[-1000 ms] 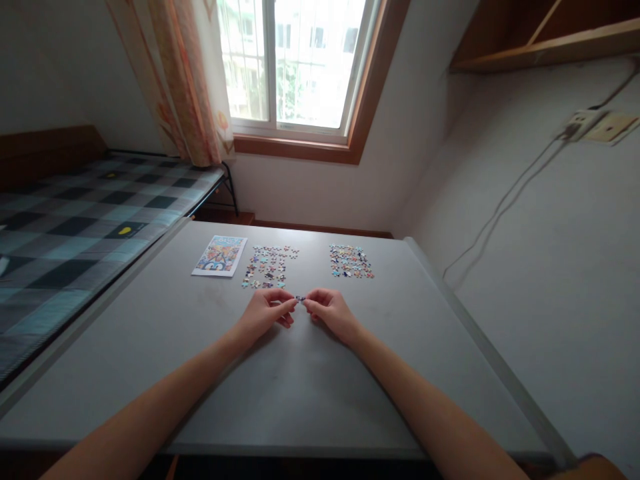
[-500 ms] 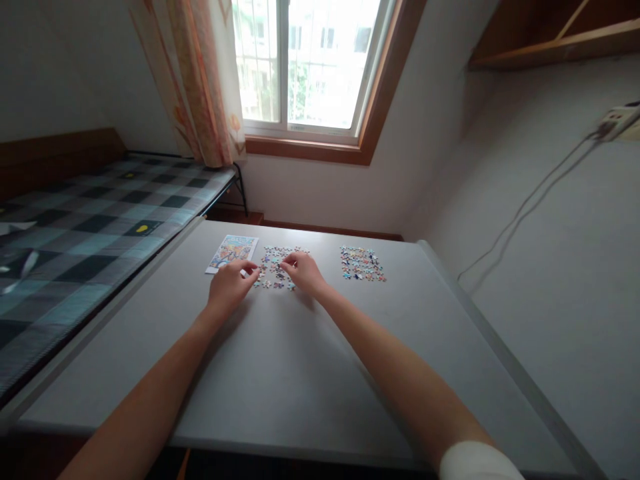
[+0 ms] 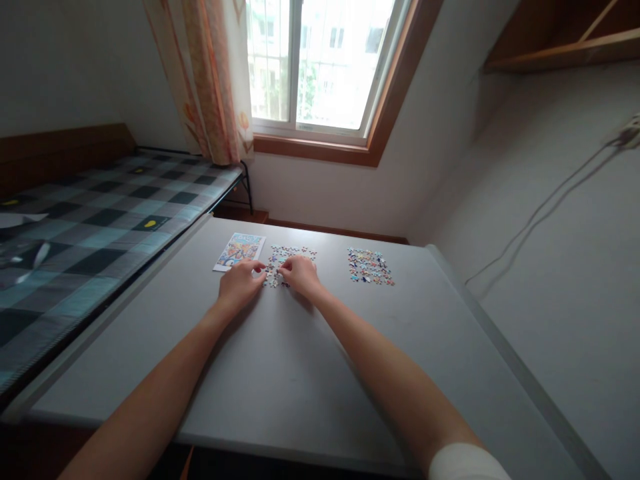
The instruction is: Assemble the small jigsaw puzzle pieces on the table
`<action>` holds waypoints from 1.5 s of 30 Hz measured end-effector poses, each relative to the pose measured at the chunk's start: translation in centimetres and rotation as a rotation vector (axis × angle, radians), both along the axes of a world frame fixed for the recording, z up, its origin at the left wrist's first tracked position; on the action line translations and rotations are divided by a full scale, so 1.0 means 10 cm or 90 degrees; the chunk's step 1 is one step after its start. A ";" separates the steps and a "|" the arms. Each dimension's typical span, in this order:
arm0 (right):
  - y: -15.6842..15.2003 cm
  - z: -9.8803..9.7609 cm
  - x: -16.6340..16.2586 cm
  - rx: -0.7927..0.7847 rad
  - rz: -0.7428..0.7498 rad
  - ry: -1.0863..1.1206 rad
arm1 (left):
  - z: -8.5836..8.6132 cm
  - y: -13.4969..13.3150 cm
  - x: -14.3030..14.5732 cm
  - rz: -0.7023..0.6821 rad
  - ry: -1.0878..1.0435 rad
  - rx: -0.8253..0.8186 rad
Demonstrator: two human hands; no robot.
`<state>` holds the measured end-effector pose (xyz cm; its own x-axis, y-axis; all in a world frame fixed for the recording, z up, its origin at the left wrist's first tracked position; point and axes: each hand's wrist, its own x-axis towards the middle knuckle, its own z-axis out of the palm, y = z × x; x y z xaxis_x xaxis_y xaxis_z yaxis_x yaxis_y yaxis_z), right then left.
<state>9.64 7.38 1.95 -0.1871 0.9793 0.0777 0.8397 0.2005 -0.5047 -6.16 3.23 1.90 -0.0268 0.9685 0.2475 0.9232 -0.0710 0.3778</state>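
Note:
Both my hands rest on the far part of a grey table [image 3: 300,373], at a loose group of small puzzle pieces [image 3: 293,254]. My left hand [image 3: 239,284] lies at the group's left edge, fingertips curled near the pieces. My right hand [image 3: 300,275] lies on the group's near side, fingers bent over some pieces. Whether either hand pinches a piece is hidden by the fingers. A coloured picture card [image 3: 239,251] lies just left of my left hand. A second group of puzzle pieces [image 3: 371,266] sits further right, apart from both hands.
A bed with a checked cover [image 3: 90,233] runs along the table's left edge. A window [image 3: 320,67] with a curtain [image 3: 210,80] is behind the table. A wall with a hanging cable [image 3: 540,213] borders the right side.
Both hands moved away from me, from the middle of the table where they pinched a piece together, up to the left group of pieces. The view shifted slightly left.

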 end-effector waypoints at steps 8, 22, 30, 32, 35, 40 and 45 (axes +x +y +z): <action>-0.11 -0.03 0.04 0.095 0.017 -0.020 | -0.01 0.01 -0.02 -0.006 -0.010 0.017; -0.56 -0.16 0.12 0.224 0.155 -0.080 | -0.02 0.00 -0.01 -0.103 0.030 0.031; -0.58 -0.15 0.12 0.209 0.170 -0.084 | -0.02 -0.07 0.07 -0.108 0.081 0.022; -0.58 -0.14 0.12 0.202 0.174 -0.082 | -0.01 -0.09 0.08 -0.101 0.088 0.016; -0.58 -0.14 0.12 0.204 0.177 -0.076 | 0.01 -0.11 0.10 -0.098 0.105 0.013; -0.59 -0.15 0.12 0.211 0.175 -0.072 | 0.02 -0.12 0.10 -0.108 0.120 0.018; -0.59 -0.15 0.11 0.217 0.170 -0.059 | 0.01 -0.14 0.10 -0.108 0.129 0.027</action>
